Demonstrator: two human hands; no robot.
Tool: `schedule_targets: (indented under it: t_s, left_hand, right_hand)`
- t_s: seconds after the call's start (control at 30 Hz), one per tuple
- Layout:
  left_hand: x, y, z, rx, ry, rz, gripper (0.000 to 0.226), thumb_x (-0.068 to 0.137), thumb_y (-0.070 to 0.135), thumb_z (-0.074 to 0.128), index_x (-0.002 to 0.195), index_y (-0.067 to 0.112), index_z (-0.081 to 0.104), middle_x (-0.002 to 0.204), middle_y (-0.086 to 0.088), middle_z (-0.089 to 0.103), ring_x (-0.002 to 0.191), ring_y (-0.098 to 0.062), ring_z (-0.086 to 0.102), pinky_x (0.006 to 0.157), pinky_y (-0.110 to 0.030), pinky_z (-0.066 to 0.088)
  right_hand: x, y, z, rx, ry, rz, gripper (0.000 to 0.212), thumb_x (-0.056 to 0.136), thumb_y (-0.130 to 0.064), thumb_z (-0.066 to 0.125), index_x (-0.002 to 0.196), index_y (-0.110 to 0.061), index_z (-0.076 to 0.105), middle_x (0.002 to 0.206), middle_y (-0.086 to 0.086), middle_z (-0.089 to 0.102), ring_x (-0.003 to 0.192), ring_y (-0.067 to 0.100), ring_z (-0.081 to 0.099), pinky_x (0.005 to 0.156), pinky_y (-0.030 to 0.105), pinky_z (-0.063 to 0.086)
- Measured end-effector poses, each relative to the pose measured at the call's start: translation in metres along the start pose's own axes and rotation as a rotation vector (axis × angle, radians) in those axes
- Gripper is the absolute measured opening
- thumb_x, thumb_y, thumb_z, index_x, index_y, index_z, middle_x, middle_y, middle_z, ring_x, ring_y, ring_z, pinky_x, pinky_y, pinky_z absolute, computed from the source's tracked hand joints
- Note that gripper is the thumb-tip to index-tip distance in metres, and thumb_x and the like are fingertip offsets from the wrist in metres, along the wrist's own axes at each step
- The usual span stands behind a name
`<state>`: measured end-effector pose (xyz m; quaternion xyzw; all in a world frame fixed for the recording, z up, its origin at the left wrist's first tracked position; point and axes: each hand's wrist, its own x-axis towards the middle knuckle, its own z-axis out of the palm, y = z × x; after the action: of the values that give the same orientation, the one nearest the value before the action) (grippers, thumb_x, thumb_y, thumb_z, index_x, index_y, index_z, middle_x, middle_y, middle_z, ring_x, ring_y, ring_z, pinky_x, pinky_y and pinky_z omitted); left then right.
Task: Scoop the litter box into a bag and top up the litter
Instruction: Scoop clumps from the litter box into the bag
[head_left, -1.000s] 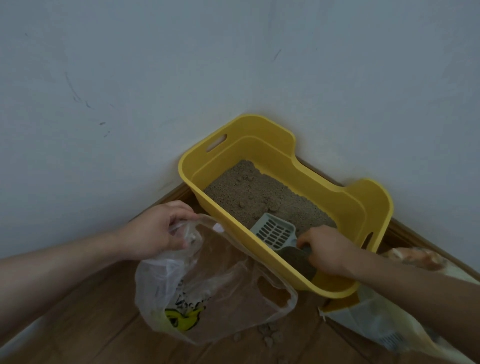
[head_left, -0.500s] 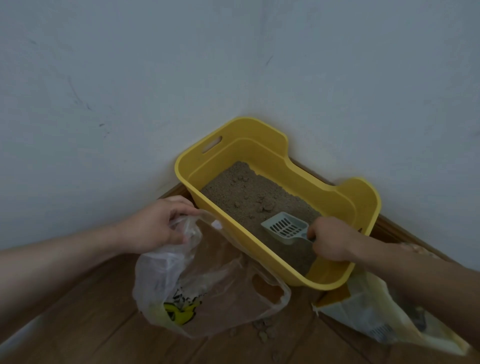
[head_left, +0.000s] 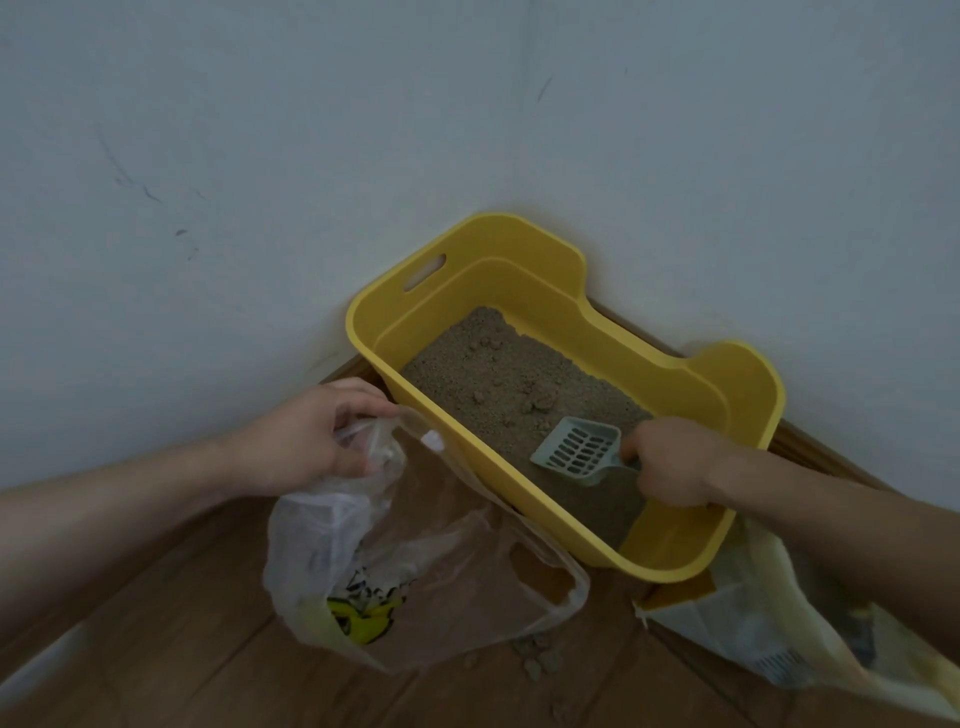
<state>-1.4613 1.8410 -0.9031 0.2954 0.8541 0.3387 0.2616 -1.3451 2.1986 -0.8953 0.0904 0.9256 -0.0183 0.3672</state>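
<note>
The yellow litter box (head_left: 675, 384) sat tucked into the corner of the room, its far sides close against the two pale walls (head_left: 260, 156), with a slot handle cut through its left end; inside it lay a bed of grey-brown litter (head_left: 498, 384) with several lumpy clumps (head_left: 537, 402) gathered near the middle; the right hand (head_left: 670, 462) was closed around the handle of a pale grey slotted scoop (head_left: 576, 451), whose head lay low over the litter toward the near side of the box, tilted with its open face upward, and nothing could be made out in it; the left hand (head_left: 317, 436) was closed on the gathered rim of a thin translucent plastic bag (head_left: 415, 566), holding its mouth up just beside the near wall of the box; the bag sagged onto the floor, printed with a yellow and black design low on its front, and a few small lumps showed through its base, though whether they lay inside or under it could not be told; a pale sack with yellow markings (head_left: 753, 629) lay on the floor at the right, partly under the right forearm and touching the box's near corner; the floor (head_left: 156, 649) was brown wood planking, with a wooden skirting board running along the foot of the walls.
</note>
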Motion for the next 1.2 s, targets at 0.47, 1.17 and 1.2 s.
schedule_targets:
  t_s: [0.47, 1.17, 1.2]
  left_hand:
    - [0.002, 0.006, 0.003, 0.044, -0.025, 0.022, 0.055, 0.075, 0.010, 0.082, 0.119, 0.036, 0.063, 0.123, 0.017, 0.050, 0.111, 0.003, 0.052, 0.089, -0.008, 0.040]
    - [-0.003, 0.017, 0.004, 0.049, -0.031, -0.002, 0.054, 0.076, 0.011, 0.081, 0.118, 0.040, 0.061, 0.121, 0.025, 0.048, 0.109, 0.002, 0.053, 0.089, -0.014, 0.042]
    - [-0.003, 0.016, 0.004, 0.044, -0.032, -0.002, 0.054, 0.077, 0.011, 0.081, 0.117, 0.042, 0.060, 0.121, 0.024, 0.048, 0.109, 0.001, 0.054, 0.090, -0.016, 0.043]
  right_hand:
    - [-0.019, 0.010, -0.018, 0.057, 0.069, -0.010, 0.036, 0.086, -0.009, 0.048, 0.109, -0.021, 0.073, 0.098, 0.005, 0.072, 0.084, 0.020, 0.068, 0.068, 0.030, 0.057]
    - [-0.036, 0.022, -0.035, -0.022, -0.013, 0.007, 0.026, 0.091, -0.011, 0.048, 0.093, -0.006, 0.074, 0.086, 0.009, 0.070, 0.070, 0.017, 0.052, 0.060, 0.028, 0.042]
    - [-0.035, 0.022, -0.033, -0.022, -0.014, 0.000, 0.025, 0.091, -0.011, 0.048, 0.083, -0.008, 0.072, 0.077, 0.006, 0.065, 0.067, 0.017, 0.050, 0.059, 0.029, 0.041]
